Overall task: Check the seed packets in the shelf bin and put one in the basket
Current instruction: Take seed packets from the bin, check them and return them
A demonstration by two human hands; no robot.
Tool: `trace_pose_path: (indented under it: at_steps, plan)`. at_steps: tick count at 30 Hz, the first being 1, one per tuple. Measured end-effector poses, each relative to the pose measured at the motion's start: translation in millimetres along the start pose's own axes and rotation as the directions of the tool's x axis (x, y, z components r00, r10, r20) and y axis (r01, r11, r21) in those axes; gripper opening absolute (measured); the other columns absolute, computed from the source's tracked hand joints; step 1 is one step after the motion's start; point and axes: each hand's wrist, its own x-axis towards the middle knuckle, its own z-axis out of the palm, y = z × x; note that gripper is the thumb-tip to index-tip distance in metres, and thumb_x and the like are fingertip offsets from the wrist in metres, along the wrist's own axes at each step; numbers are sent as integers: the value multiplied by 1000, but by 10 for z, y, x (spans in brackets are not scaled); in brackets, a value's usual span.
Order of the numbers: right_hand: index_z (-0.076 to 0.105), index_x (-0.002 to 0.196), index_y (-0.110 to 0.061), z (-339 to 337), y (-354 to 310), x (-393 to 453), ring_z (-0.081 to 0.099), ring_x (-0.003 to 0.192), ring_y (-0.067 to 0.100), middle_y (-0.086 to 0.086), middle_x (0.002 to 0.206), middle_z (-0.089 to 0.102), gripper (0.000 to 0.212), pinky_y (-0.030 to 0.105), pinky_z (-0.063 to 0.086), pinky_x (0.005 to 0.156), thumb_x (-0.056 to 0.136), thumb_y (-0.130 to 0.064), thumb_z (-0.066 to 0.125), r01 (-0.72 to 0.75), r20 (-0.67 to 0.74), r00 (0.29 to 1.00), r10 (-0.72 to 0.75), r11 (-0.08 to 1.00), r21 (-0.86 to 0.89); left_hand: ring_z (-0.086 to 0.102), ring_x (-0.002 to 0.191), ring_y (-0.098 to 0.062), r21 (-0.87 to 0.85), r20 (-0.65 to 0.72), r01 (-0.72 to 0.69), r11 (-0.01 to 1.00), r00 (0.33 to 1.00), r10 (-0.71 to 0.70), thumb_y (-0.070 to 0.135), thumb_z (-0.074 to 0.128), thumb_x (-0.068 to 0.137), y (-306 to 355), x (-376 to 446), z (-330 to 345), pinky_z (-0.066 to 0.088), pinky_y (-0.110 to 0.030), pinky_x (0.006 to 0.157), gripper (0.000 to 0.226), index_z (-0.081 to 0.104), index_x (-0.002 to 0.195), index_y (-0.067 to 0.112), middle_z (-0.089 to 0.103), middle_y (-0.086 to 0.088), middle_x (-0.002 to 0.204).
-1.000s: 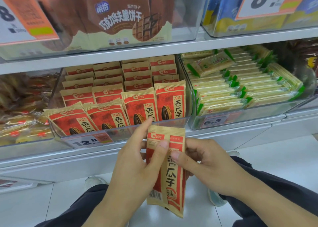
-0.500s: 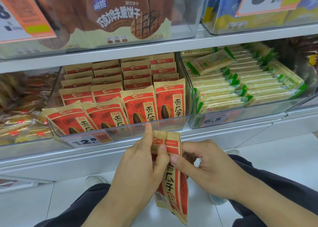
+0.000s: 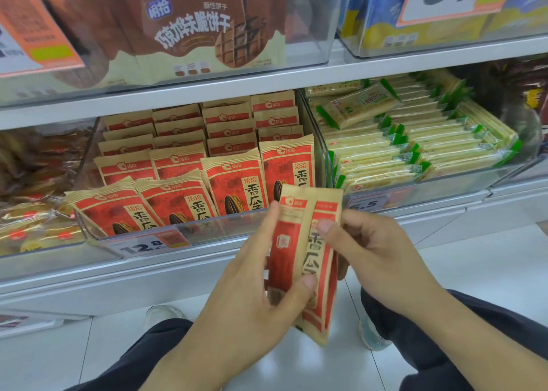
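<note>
The seed packet (image 3: 305,260) stands nearly upright between the two hands, its long axis running top to bottom with the sealed top edge pointing up toward the shelf bin (image 3: 207,227) and the lower end tilted slightly to the right, toward the floor. It is a tan paper pouch with red panels, a small white logo near the top and large dark characters down its right half; it is turned so that one narrow side and part of one face show together, creased lengthwise. The left hand (image 3: 255,295) grips it from the left, the thumb pressed across the lower front and the fingers extended up along the left edge. The right hand (image 3: 370,254) pinches it from the right, the thumb lying on the upper front and the fingers curled behind. One packet is in the hands. Just above and beyond the hands, the clear bin holds four columns of matching packets, each several rows deep; the rear ones are too overlapped to count exactly. A price tag (image 3: 148,243) sits on the bin's front lip, left of the left hand. To the upper right of the right hand lies a second bin of green-ended cracker packs (image 3: 415,150).
</note>
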Motion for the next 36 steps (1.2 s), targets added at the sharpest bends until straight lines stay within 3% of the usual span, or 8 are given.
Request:
trace_pose_path:
  at_steps: [6, 8, 12, 19, 23, 28, 33, 36]
  plan:
    - [72, 92, -1, -51, -51, 4, 72, 63, 30, 10, 75, 77, 36, 33, 58, 55, 89, -36, 61, -10, -129, 991, 21, 996, 85, 58, 118, -1, -53, 90, -62, 997, 994, 67, 31, 80, 84, -59, -5, 13, 57, -23, 87, 96, 18, 150, 61, 45, 35, 131]
    - [73, 106, -12, -53, -73, -16, 76, 73, 26, 7, 84, 79, 30, 36, 62, 63, 84, -33, 70, 3, -83, 996, 7, 993, 115, 62, 115, -4, -72, 60, -64, 995, 996, 69, 26, 82, 83, -82, 0, 7, 58, -25, 85, 99, 19, 150, 60, 48, 33, 131]
    - [60, 132, -31, -24, -71, -53, 76, 94, 23, -2, 109, 77, 61, 48, 64, 76, 76, -26, 80, -8, 98, 995, -1, 997, 82, 63, 113, -3, -76, 3, -49, 996, 999, 49, 16, 83, 79, -131, 27, 9, 58, -23, 83, 102, 21, 150, 58, 53, 29, 132]
    - [56, 136, -37, -64, -94, -47, 76, 99, 21, -5, 111, 77, 66, 48, 64, 77, 76, -22, 81, 30, 135, 990, -41, 996, 83, 64, 115, -9, -173, 32, 0, 985, 999, 5, -5, 74, 82, -147, 33, 9, 59, -25, 82, 101, 29, 146, 58, 62, 16, 131]
    - [56, 136, -36, -99, -84, -43, 76, 97, 21, -4, 110, 78, 67, 48, 64, 78, 75, -22, 81, 29, 142, 989, -40, 996, 83, 62, 119, -6, -197, 59, 2, 980, 998, 10, 0, 76, 85, -109, 30, -11, 58, -22, 86, 100, 23, 149, 56, 58, 17, 134]
    - [60, 137, -35, -91, -66, -52, 75, 98, 24, -2, 115, 75, 53, 44, 64, 76, 87, -23, 72, 49, 181, 981, -71, 991, 123, 53, 130, 0, -228, 119, -30, 973, 991, 58, 52, 74, 82, -20, 3, -23, 52, -20, 96, 95, 11, 153, 56, 47, 23, 148]
    - [61, 137, -28, -47, -8, -69, 65, 118, 19, -2, 124, 68, 40, 34, 59, 90, 97, -22, 62, 108, 187, 975, -123, 990, 88, 49, 130, 7, -164, 54, -115, 980, 991, 126, 25, 71, 93, 65, 10, -10, 42, -7, 96, 77, 27, 149, 53, 47, 33, 144]
    - [49, 142, -29, -44, 39, -43, 52, 135, 12, -12, 138, 57, 55, 32, 52, 103, 93, -20, 72, 166, 136, 977, -163, 986, -9, 65, 103, -2, -57, 53, -94, 994, 994, 97, 18, 66, 95, 31, 4, -13, 55, -22, 89, 65, 40, 134, 63, 65, 25, 118]
